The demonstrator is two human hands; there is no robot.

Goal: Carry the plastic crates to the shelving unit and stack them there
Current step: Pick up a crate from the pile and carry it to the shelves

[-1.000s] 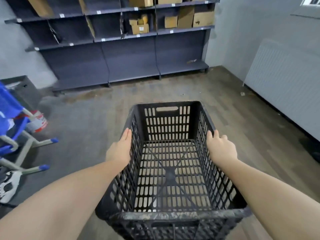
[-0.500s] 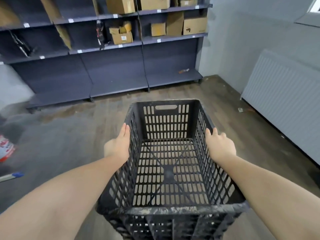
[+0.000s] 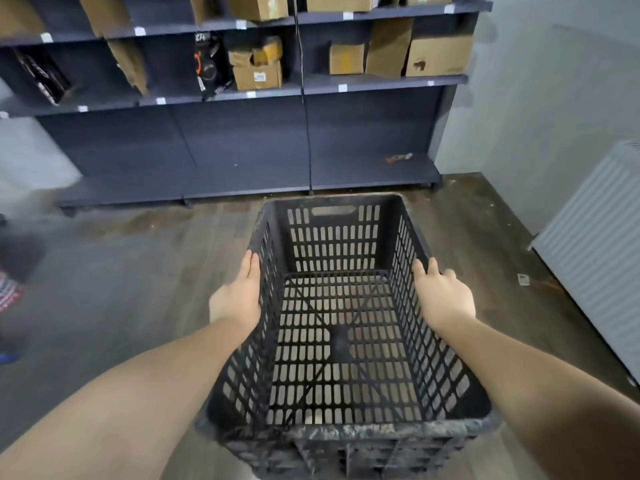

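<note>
The left hand [image 3: 239, 299] and right hand [image 3: 441, 297] clamp opposite long sides of the crate [image 3: 341, 341]. Its long axis points straight ahead of them toward the shelving unit [image 3: 242, 147], both equally near.

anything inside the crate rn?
Nothing visible inside the black crate, held between the left hand and right hand; floor shows through its slotted bottom. The near inside wall is hidden by the rim.

1 black crate [image 3: 341, 341], 2 hands, 1 shelving unit [image 3: 242, 147], approx. 6 cardboard boxes, 1 radiator [image 3: 595, 251].
</note>
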